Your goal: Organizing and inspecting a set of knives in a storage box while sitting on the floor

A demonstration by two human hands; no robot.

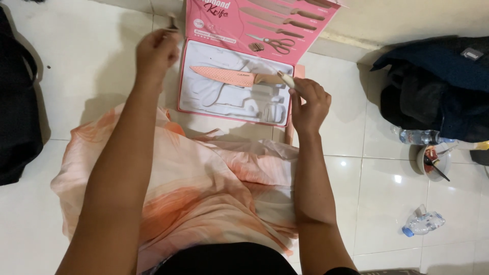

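An open pink knife-set box (234,114) lies on the white tile floor ahead of me, its lid standing up and showing pictures of knives. In its white moulded tray rests one pink dotted knife (224,75). My right hand (308,104) grips the beige handle end of that knife at the tray's right edge. My left hand (155,51) is raised left of the box, fingers closed around a small dark item that I cannot make out. A peach and white cloth (204,183) covers my lap.
A black bag (18,112) sits at the left. Dark clothes and a bag (438,86) are piled at the right, with two plastic bottles (423,223) and a small bowl holding a spoon (433,160) on the tiles nearby.
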